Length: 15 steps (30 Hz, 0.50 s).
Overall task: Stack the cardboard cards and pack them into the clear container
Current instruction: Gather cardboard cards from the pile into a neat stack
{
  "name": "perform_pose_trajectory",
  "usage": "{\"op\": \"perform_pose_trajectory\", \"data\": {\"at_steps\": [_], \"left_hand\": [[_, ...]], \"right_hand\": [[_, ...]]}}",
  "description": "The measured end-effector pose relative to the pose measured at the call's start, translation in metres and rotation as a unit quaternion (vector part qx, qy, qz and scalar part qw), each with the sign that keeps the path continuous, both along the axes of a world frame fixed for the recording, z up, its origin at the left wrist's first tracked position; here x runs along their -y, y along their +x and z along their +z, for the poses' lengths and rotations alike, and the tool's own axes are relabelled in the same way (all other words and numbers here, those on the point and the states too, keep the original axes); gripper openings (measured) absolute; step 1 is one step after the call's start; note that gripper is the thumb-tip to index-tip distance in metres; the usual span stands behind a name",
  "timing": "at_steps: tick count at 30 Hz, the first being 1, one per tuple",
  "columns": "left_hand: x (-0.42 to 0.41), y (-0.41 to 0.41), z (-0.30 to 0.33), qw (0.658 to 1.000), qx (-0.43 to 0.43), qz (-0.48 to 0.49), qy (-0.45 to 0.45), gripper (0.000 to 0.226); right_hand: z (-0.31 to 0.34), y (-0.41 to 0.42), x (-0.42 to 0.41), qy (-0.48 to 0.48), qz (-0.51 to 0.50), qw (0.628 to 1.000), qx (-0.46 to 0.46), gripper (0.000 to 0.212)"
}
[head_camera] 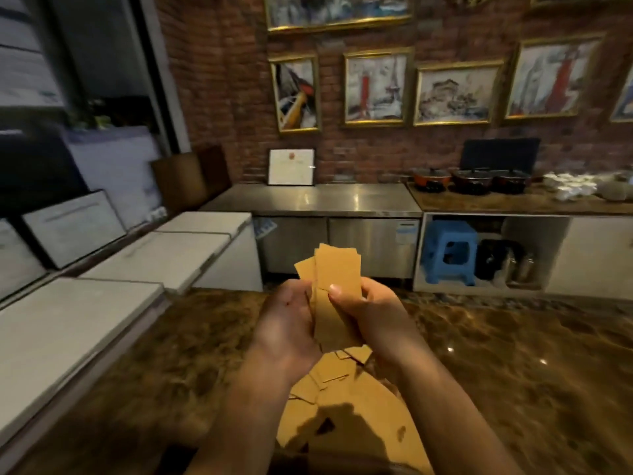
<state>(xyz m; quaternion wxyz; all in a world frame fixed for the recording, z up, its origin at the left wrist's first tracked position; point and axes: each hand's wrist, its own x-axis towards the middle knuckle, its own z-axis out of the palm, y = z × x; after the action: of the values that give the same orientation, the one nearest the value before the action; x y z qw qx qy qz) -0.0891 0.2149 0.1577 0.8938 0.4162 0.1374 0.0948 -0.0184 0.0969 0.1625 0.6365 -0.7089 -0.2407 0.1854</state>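
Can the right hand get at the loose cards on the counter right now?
Probably not yet: the right hand and left hand both grip the held stack; the loose cards lie unobstructed just below.

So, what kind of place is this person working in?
Probably a restaurant or café service area. A stainless steel counter stands against the brick wall, lidded pots and white cups sit on the side counter, and gold-framed paintings decorate the wall.
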Motion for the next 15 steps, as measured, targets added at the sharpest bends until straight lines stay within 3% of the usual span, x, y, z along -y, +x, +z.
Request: {"op": "perform_pose_trajectory", "data": {"at_steps": [1,4,7,11,15], "left_hand": [[-0.001,-0.006,0.002,0.999,-0.008,0.017,0.028,0.040],[-0.011,-0.009,-0.001,0.999,0.024,0.028,-0.005,0.039],[-0.017,-0.016,0.001,0.999,0.025,0.020,-0.025,0.051],[-0.029,-0.011,-0.011,0.999,0.032,0.022,-0.005,0.052],[-0.037,-0.006,-0.019,0.997,0.061,0.038,0.012,0.053]], "right_hand": [[0.001,-0.003,-0.005,0.003,0.003,1.000,0.004,0.013],[0.001,-0.007,-0.015,0.013,0.017,0.999,0.025,0.010],[-0.002,-0.003,-0.018,0.008,0.014,0.999,0.045,0.011],[-0.009,0.010,-0.014,0.066,-0.057,0.996,-0.014,0.037],[-0.011,0.030,-0.004,0.130,-0.103,0.982,-0.093,0.034]]}}
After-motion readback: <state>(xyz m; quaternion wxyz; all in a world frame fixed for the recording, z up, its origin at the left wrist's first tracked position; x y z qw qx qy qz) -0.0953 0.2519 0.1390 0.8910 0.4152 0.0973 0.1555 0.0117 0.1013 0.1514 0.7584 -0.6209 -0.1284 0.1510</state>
